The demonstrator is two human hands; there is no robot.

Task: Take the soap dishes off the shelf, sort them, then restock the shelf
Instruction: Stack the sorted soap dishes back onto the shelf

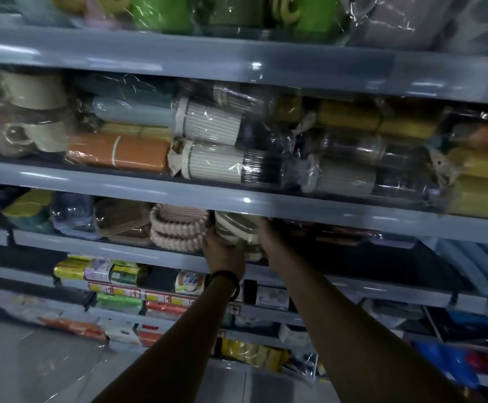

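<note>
Left hand (pixel 223 249) and right hand (pixel 269 238) flank a stack of cream-and-olive striped soap dishes (pixel 235 226) on the grey shelf (pixel 120 251), fingers of both clamped on it, just beside pink ribbed dishes (pixel 176 229).

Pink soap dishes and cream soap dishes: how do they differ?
The pink soap dishes have bumpy ribbed rims; the cream soap dishes look smooth with dark bands. No hand holds the pink soap dishes; the left hand and right hand hold the cream soap dishes. Both are stacked.
</note>
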